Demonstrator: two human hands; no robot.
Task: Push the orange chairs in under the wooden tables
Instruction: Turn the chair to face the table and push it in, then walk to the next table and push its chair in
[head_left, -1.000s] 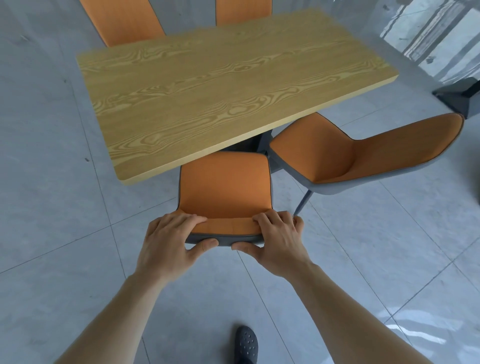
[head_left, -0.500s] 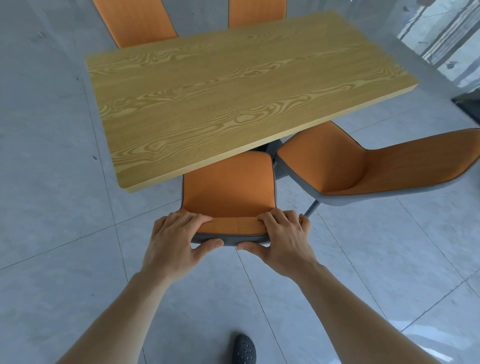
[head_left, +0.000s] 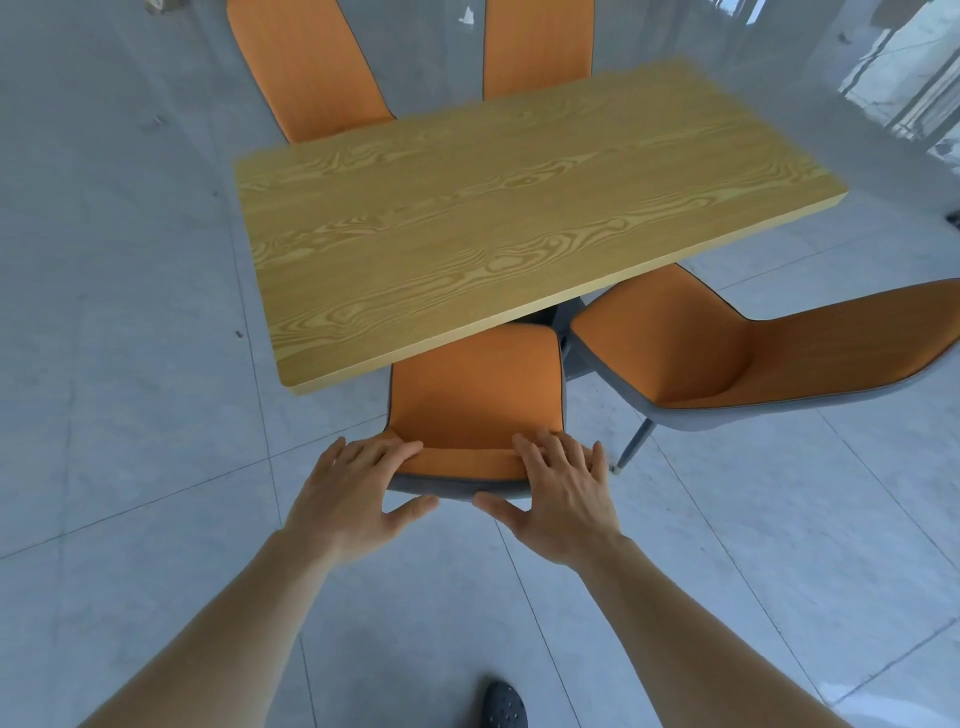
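The wooden table fills the middle of the view. An orange chair with a grey shell stands at its near edge, its seat partly under the top. My left hand and my right hand rest on top of the chair's backrest, fingers spread, thumbs lifted off the grey back. A second orange chair stands to the right, turned at an angle and sticking well out from the table. Two more orange chairs stand at the far side.
Grey tiled floor surrounds the table. My dark shoe shows at the bottom. A glass wall runs along the top right, with a dark object at the right edge.
Both hands have loosened from a closed grip on the backrest to spread fingers with thumbs off. The view has shifted, and more of the far chairs shows.
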